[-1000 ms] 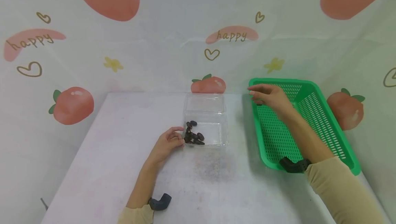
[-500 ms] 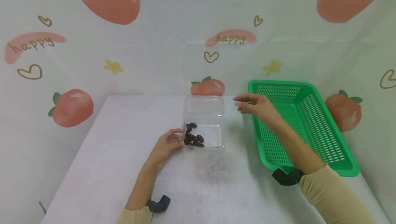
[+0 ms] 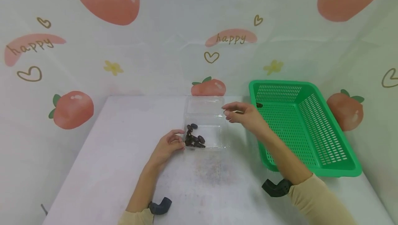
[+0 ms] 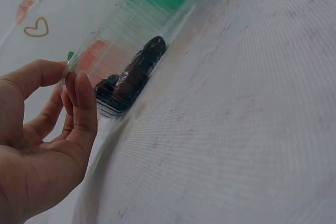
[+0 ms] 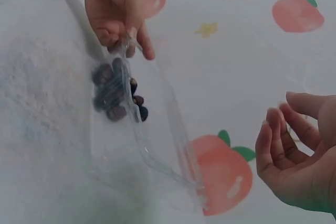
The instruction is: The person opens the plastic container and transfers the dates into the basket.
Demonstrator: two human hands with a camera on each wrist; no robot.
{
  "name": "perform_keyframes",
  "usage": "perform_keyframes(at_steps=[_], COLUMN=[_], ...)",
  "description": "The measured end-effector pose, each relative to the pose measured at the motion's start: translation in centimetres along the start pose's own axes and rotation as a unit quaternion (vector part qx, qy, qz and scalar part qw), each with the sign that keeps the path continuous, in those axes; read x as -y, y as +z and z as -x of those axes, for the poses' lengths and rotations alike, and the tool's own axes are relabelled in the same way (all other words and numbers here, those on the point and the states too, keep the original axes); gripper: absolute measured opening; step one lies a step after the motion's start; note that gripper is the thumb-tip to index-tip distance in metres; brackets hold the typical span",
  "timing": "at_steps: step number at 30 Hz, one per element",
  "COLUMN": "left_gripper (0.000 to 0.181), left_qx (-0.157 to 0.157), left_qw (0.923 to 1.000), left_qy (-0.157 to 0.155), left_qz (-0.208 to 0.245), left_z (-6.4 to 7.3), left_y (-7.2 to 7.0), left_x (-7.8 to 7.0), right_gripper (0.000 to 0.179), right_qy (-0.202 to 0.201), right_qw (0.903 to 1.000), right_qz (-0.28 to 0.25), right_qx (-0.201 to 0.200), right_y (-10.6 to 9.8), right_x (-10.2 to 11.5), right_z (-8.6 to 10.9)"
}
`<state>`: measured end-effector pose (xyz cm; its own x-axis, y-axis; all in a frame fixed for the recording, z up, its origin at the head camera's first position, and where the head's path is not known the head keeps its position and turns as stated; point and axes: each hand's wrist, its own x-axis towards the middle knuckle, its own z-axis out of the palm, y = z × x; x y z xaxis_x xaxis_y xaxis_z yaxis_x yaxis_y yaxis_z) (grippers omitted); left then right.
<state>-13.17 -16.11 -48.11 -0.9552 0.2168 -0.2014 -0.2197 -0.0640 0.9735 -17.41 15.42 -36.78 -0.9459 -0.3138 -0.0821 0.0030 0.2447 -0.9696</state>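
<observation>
- Far left: pale surface [image 3: 121, 124], running up to a white backdrop [image 3: 164, 14] with big peaches, hearts and "happy" printed on it.
- Left hand [image 3: 167, 145]: fingers bent, thumb and fingertips pinching the near-left edge of the clear box [image 3: 212, 137]. The left wrist view shows that grip on the rim pretty well. Tan sleeve, dark curved gadget [image 3: 160, 206] at the wrist.
- Dark pieces [image 3: 194, 138]: bunched in the left part of the box, right beside the left hand's fingertips, just the plastic wall between them. Mostly in the near-left corner, a couple a bit farther back. The right side of the box floor is bare.
- Lid [image 3: 199, 105]: flipped back behind the box, toward the backdrop.
- Right hand [image 3: 240, 114]: fingers loosely bent, gap between thumb and fingertips, nothing in it. It's up in the air, right of the dark pieces and well apart from them.
- Green basket [image 3: 289, 128]: far right, slotted sides, partly behind the right forearm. One dark lump [image 3: 259, 105] sits inside against its left wall.
</observation>
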Motion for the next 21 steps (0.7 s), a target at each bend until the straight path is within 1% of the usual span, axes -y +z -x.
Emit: perform_keyframes(at_steps=[3,8,11,15,21], left_gripper=[0.05,0.05,0.05,0.05,0.05], left_qx=[-0.002,-0.003,-0.004,-0.006,-0.003], left_qw=[1.0,1.0,1.0,0.9999,1.0], left_qy=[0.0,0.003,0.005,0.001,0.001], left_qz=[-0.001,-0.004,-0.006,-0.009,-0.007], left_z=[0.1,0.1,0.0,0.1,0.2], left_y=[0.0,0.0,0.0,0.1,0.1], left_x=[0.0,0.1,0.1,0.0,-0.2], right_gripper=[0.032,0.032,0.03,0.03,0.028], right_qy=[-0.003,0.013,0.018,0.021,0.014], right_qw=[1.0,0.9998,0.9994,0.9993,0.999], right_qz=[-0.006,-0.013,-0.024,-0.023,-0.04], right_qx=[0.0,-0.012,-0.017,-0.019,-0.015], right_y=[1.0,2.8,3.9,5.2,6.6], right_x=[-0.2,-0.6,-1.0,-1.6,-2.5], right_z=[-0.1,0.0,0.0,0.1,-0.3])
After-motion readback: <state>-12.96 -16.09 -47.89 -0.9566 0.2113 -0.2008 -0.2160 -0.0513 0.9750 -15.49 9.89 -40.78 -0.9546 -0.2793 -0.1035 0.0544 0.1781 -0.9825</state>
